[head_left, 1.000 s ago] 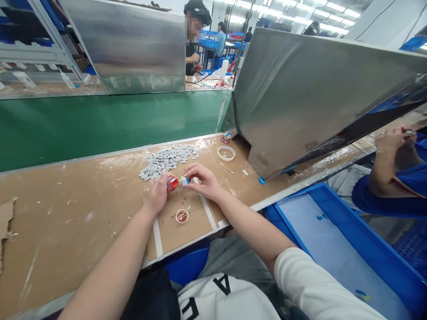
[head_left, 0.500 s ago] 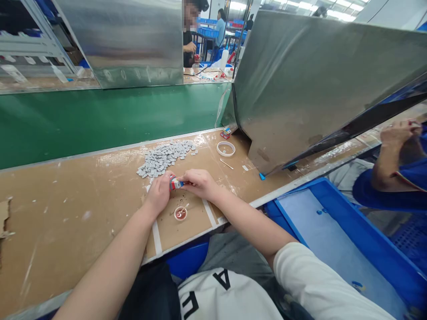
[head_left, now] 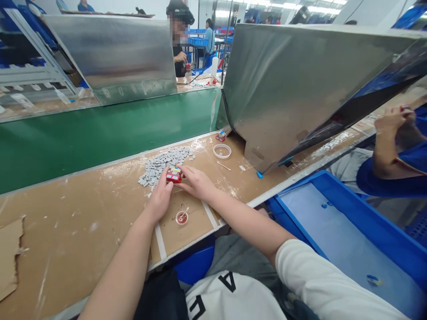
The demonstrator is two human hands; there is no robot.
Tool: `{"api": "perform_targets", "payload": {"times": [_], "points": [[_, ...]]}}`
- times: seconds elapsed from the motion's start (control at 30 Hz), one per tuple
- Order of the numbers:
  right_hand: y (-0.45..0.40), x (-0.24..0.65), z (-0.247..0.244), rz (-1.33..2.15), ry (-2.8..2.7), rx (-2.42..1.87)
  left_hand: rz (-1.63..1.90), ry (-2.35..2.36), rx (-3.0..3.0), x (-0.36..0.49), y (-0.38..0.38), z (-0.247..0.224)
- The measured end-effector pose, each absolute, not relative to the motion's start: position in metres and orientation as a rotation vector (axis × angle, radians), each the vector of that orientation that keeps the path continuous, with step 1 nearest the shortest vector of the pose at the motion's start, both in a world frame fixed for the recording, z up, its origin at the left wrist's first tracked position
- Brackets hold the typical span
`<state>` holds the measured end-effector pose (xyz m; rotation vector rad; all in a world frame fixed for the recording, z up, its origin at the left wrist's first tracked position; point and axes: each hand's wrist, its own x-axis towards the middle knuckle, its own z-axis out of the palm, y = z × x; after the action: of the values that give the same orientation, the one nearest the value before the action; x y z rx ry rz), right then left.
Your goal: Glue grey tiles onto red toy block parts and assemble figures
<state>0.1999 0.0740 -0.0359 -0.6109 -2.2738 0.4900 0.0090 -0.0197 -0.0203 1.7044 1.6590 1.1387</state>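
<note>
Between my two hands is a small red toy car with blue and yellow parts (head_left: pixel 174 175). My left hand (head_left: pixel 161 195) grips its left side, and my right hand (head_left: pixel 196 182) holds its right side with fingers and thumb. Just beyond them lies a pile of small grey pieces (head_left: pixel 160 165) on the brown table (head_left: pixel 100 213). Nearer to me stands a small cup of reddish liquid (head_left: pixel 182 218) with a white stick leaning in it.
Back right are a second small red toy (head_left: pixel 220 136), a white ring (head_left: pixel 222 151) and a white swab (head_left: pixel 223 166). A metal panel (head_left: pixel 293 80) rises behind. A blue tray (head_left: pixel 350 240) lies right of the table; other people sit across and at right.
The toy has turned in my hands, so more of its red body and blue windows shows. My left hand has shifted along its side. The camera view has tilted slightly.
</note>
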Motion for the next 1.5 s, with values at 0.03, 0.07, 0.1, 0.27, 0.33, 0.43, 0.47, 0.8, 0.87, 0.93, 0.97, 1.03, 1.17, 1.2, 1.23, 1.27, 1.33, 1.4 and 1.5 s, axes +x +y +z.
{"api": "perform_targets", "payload": {"times": [0.03,0.07,0.1,0.27,0.33,0.43,0.47,0.8,0.87,0.93,0.97,1.03,1.17,1.2,1.23,1.27,1.33,1.4,1.5], "points": [[0.076,0.201,-0.037,0.517,-2.255,-0.599,1.09,1.685,1.783,0.007,-0.021,-0.017],[0.078,0.203,-0.038,0.54,-2.235,-0.573,1.028,1.706,1.849,0.005,-0.021,-0.014],[0.081,0.204,-0.038,0.557,-2.217,-0.537,0.964,1.722,1.914,0.002,-0.021,-0.012],[0.087,0.209,-0.036,0.601,-2.312,-0.379,0.747,1.825,2.245,-0.015,-0.017,-0.001],[0.086,0.21,-0.031,0.55,-2.381,-0.368,0.687,1.838,2.313,-0.019,-0.018,0.003],[0.083,0.212,-0.023,0.419,-2.478,-0.367,0.713,1.745,2.367,-0.02,-0.022,0.008],[0.082,0.212,-0.02,0.388,-2.508,-0.36,0.747,1.702,2.373,-0.019,-0.023,0.01],[0.077,0.203,-0.017,0.608,-2.418,-0.184,0.92,1.454,2.207,-0.003,-0.024,0.022],[0.075,0.204,-0.015,0.615,-2.441,-0.143,0.906,1.419,2.275,-0.003,-0.025,0.023],[0.073,0.207,-0.011,0.588,-2.49,-0.11,0.952,1.367,2.369,-0.001,-0.026,0.025],[0.071,0.208,-0.009,0.57,-2.51,-0.098,0.984,1.337,2.413,0.0,-0.027,0.026],[0.069,0.21,-0.007,0.536,-2.537,-0.081,1.037,1.28,2.484,0.004,-0.027,0.028],[0.067,0.211,-0.006,0.529,-2.552,-0.039,1.128,1.176,2.581,0.01,-0.027,0.028],[0.066,0.21,-0.007,0.541,-2.552,-0.04,1.155,1.152,2.593,0.01,-0.027,0.028],[0.065,0.209,-0.007,0.554,-2.55,-0.056,1.174,1.143,2.6,0.01,-0.027,0.027],[0.065,0.209,-0.008,0.567,-2.546,-0.088,1.184,1.156,2.599,0.009,-0.026,0.026],[0.064,0.207,-0.009,0.589,-2.526,-0.18,1.185,1.229,2.587,0.007,-0.026,0.024],[0.064,0.206,-0.01,0.598,-2.482,-0.262,1.173,1.321,2.579,0.005,-0.026,0.023],[0.065,0.208,-0.009,0.544,-2.41,-0.3,1.153,1.403,2.602,0.005,-0.026,0.022]]}}
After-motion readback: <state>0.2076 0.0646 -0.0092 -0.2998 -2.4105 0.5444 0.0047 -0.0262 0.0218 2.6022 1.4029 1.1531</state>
